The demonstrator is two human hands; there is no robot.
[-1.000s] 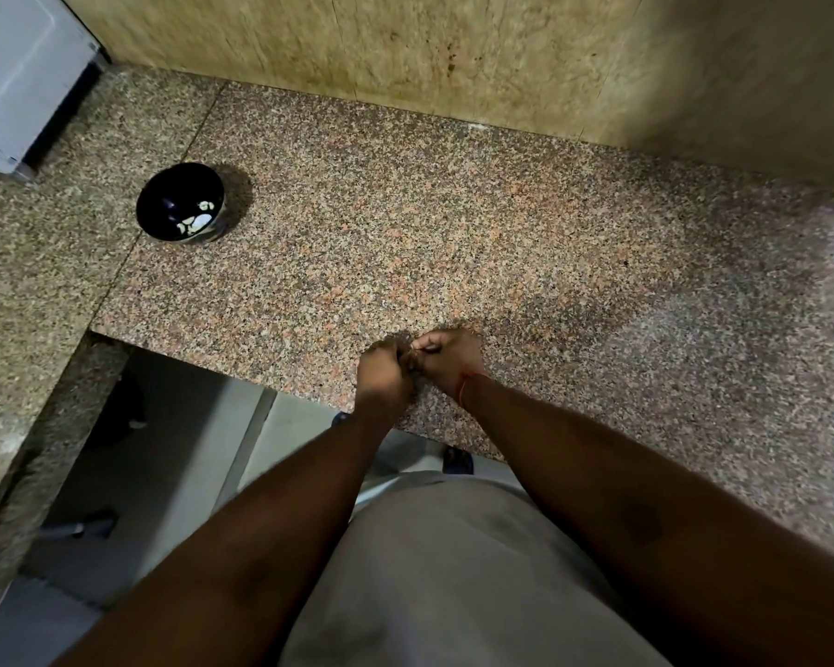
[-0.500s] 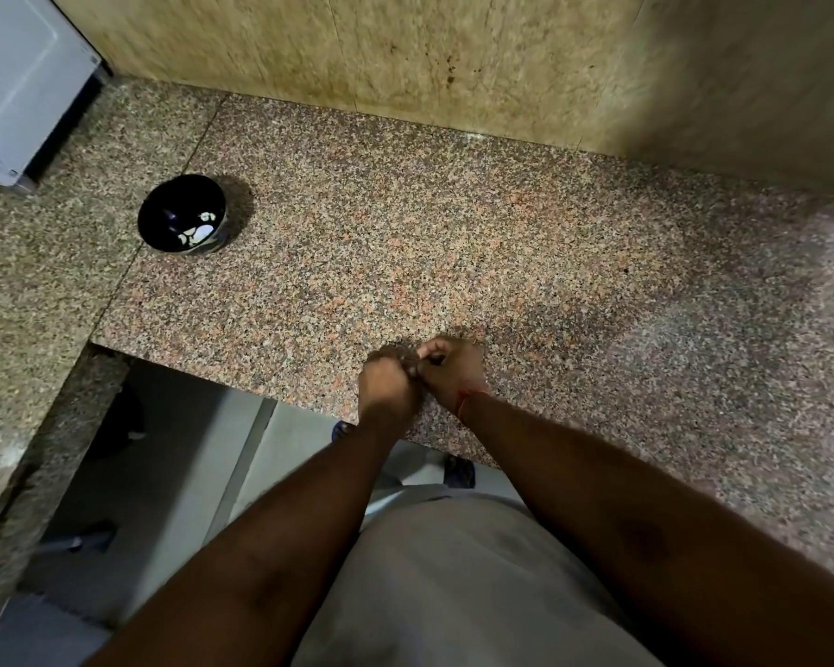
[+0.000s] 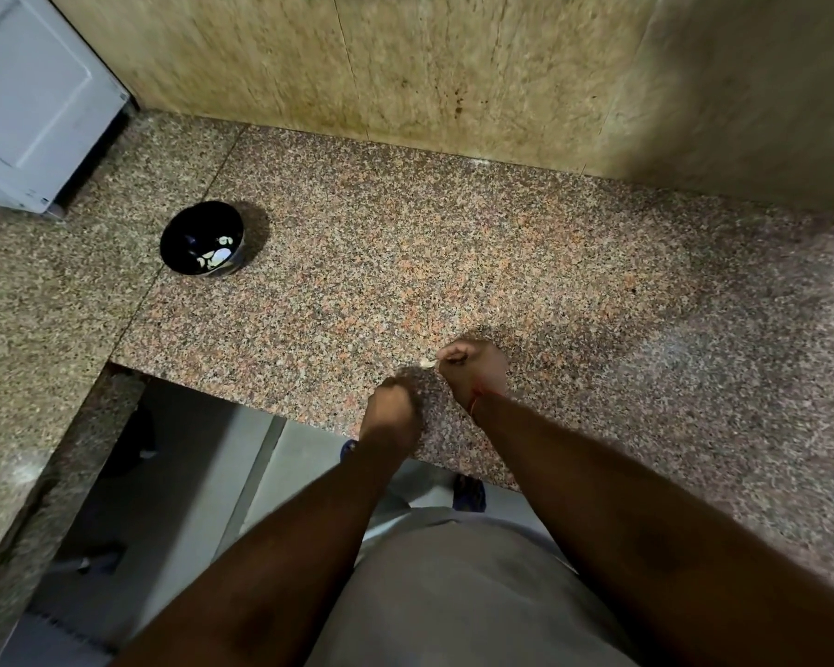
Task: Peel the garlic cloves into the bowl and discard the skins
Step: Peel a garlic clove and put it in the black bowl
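Two hands, both over the near edge of the granite surface (image 3: 501,262), a little apart.

Item 1, right hand (image 3: 473,368): fingers curled, pinching a small pale piece (image 3: 427,363) that sticks out to its left. Whether this is a clove or a scrap of skin is too small to tell. A red thread circles the wrist.

Item 2, left hand (image 3: 392,412): fingers curled under, seen from the back. What it holds, if anything, is hidden, so its grasp cannot be told.

Item 3, bowl (image 3: 202,238): dark, standing on the surface far to the left and well apart from both hands, near a white appliance (image 3: 35,103). Several pale pieces (peeled cloves, by the look of them) lie in its bottom.

Step in hand, as a judgement: the peeling of one clove, at the point where skin and clove part between the two hands.

Next move, as a judgement: if the clove is bare, the hand that holds it must reach far left and forward to drop it in the bowl, while the other keeps the skin apart for discarding. No bin or heap of skins shows in the frame, so where the skin should go cannot be said.
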